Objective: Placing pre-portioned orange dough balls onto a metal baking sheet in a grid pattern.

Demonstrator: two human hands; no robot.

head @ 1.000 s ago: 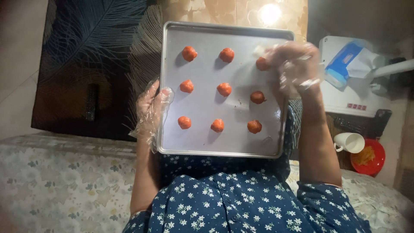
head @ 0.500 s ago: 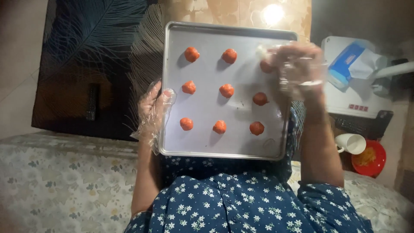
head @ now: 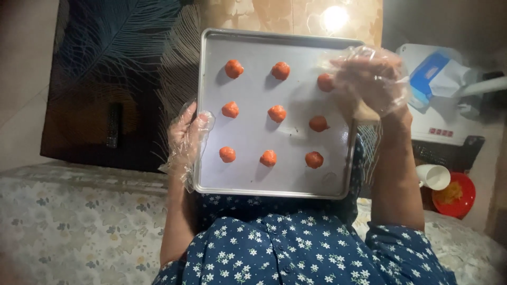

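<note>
Metal baking tray (head: 253,182) held at its left edge by the left hand (head: 187,140), fingers curled on the rim. Nine orange dough balls (head: 277,113) sit on it. Right hand (head: 369,79) closed loosely at the tray's right edge by the top-right ball (head: 325,82), barely shifted since a second ago; the ball now shows clearer.

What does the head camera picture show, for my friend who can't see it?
A person holds a metal tray carrying nine small orange balls in three rows. The left hand grips the tray's left edge and the right hand is at its top right corner; both wear clear plastic gloves.
</note>
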